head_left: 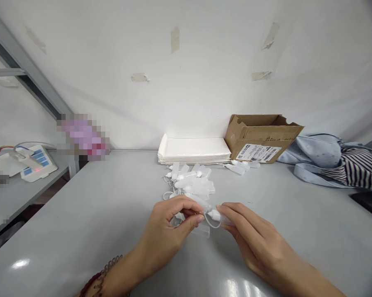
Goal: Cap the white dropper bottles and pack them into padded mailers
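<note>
My right hand holds a small translucent squeeze bottle lying sideways, its white nozzle pointing left. From the neck a thin clear cap strap loops across to my left hand. Thumb and index finger of that hand pinch the strap's far end just off the nozzle tip; the cap itself is hidden by the fingers. Behind and partly under my hands lies a loose pile of similar bottles, several with thin straps. One more bottle rests on the grey table beneath my left fingertips.
A stack of white padded envelopes lies against the wall. Right of it stands an open cardboard box, with a few bottles in front. A light blue cloth bag and striped fabric lie at the right. A white device sits on the left-hand table.
</note>
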A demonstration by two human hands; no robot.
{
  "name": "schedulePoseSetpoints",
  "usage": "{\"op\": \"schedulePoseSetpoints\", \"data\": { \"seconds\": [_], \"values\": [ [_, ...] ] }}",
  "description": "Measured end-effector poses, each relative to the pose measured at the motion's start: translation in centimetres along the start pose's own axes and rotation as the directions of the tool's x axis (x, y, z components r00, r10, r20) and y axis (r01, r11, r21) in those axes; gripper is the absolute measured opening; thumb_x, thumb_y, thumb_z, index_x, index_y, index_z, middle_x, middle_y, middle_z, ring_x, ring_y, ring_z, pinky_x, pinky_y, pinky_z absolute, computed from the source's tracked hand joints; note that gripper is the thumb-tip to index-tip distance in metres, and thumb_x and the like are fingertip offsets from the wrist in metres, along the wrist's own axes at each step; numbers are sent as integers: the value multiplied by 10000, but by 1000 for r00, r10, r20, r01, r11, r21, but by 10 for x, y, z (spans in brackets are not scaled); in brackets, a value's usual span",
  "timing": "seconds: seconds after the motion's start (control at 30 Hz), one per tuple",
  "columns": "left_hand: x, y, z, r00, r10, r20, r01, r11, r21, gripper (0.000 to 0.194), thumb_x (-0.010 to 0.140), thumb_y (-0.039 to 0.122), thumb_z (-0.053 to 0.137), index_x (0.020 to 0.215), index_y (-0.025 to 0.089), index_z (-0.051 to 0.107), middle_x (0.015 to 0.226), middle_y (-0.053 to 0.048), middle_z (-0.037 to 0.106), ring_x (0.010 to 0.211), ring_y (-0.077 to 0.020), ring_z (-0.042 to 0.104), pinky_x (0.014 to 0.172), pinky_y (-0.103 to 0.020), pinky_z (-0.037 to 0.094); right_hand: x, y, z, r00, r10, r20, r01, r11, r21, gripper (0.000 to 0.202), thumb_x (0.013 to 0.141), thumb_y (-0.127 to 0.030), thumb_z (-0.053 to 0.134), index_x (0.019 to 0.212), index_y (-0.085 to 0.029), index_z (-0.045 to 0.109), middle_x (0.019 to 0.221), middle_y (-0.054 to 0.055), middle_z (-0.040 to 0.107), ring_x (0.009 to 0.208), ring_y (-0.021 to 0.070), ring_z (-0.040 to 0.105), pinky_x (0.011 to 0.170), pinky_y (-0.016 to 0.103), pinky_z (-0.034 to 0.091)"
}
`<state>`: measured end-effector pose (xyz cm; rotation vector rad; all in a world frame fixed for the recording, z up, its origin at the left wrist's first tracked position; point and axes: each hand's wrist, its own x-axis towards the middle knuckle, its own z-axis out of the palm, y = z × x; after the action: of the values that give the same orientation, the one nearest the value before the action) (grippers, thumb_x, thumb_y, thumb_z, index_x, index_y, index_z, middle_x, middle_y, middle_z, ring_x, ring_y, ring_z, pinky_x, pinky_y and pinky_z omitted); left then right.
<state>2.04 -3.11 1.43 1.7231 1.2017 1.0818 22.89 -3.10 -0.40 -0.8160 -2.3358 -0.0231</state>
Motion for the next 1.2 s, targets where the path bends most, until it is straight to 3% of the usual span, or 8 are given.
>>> {"op": "schedulePoseSetpoints", "data": {
  "seconds": [0.4, 0.73, 0.9, 1.07, 1.2],
  "values": [
    [1, 1, -2, 998, -50, 32, 51, 998, -32, 116, 829, 192, 593, 738, 162, 659, 681, -9, 634, 626, -118, 567, 623, -226, 459, 2, 0, -2, 999, 36, -16, -35, 997, 65, 318, 897, -58, 421, 1193, -132, 508, 1008, 117, 633, 896, 186, 640, 699, 265, 568],
    [-2, -2, 1, 998, -20, 56, 21, 1000, -19, 139, 837, 164, 570, 708, 160, 622, 667, 1, 602, 623, -108, 543, 624, -219, 443, -1, -1, 3, 998, -28, -53, 29, 999, 18, 326, 872, -22, 443, 1183, -86, 518, 985, 135, 649, 876, 200, 642, 689, 281, 570],
    [-2, -3, 3, 999, -32, 6, 32, 995, -96, 123, 827, 151, 587, 714, 157, 637, 653, 4, 600, 612, -104, 549, 609, -211, 451, -4, -3, 9, 996, 0, -92, 4, 999, 42, 360, 874, -32, 462, 1227, -100, 487, 1020, 140, 634, 921, 208, 628, 718, 288, 560],
    [-5, -4, 8, 995, -60, -85, 45, 985, -168, 48, 811, 160, 617, 779, 158, 652, 715, 1, 616, 596, -98, 571, 581, -204, 484, 0, -10, 8, 986, 165, -35, -148, 947, 285, 335, 895, -66, 452, 1213, -169, 476, 974, 86, 615, 834, 163, 619, 670, 255, 532],
    [-8, -6, 13, 966, 97, -240, -109, 993, -38, 130, 813, 138, 620, 934, 174, 652, 832, -11, 637, 646, -97, 597, 617, -208, 508, 7, -16, 0, 955, 295, 37, -284, 867, 409, 252, 913, -132, 462, 1138, -224, 523, 829, 9, 600, 672, 114, 584, 585, 220, 494]
  ]
}}
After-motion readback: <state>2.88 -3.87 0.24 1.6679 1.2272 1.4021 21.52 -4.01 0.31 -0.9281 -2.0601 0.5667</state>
